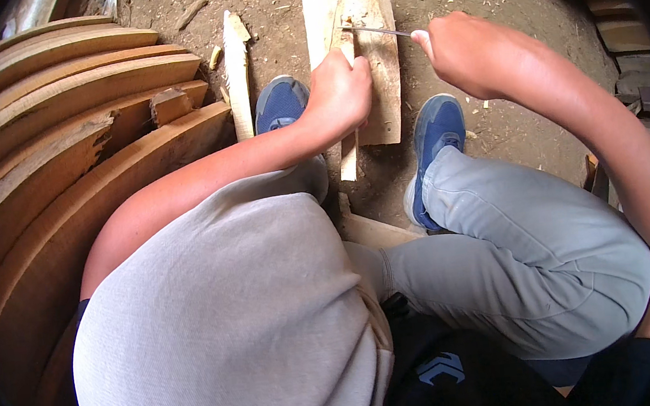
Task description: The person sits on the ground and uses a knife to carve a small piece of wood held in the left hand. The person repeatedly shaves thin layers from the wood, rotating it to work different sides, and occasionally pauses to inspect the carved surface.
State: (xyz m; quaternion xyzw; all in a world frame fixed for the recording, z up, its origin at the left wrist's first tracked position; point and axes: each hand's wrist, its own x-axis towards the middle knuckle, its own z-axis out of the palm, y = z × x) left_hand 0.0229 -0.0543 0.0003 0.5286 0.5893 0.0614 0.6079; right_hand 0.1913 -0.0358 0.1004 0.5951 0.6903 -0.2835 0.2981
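Note:
My left hand [339,92] grips a narrow pale wooden stick [349,150] that stands upright against a wider pale plank [378,65] lying on the dirt ground. My right hand [455,46] holds a thin metal blade [375,31] whose tip rests on the top of the stick, just above my left fingers. Both hands work between my two blue shoes, the left shoe [280,101] and the right shoe [432,142]. My knees in grey trousers fill the lower part of the view.
A stack of curved brown wooden boards [62,150] lies on my left. A split pale wood piece [237,74] lies on the dirt beside it. Bricks and rubble [622,33] sit at the right. Wood chips are scattered on the ground.

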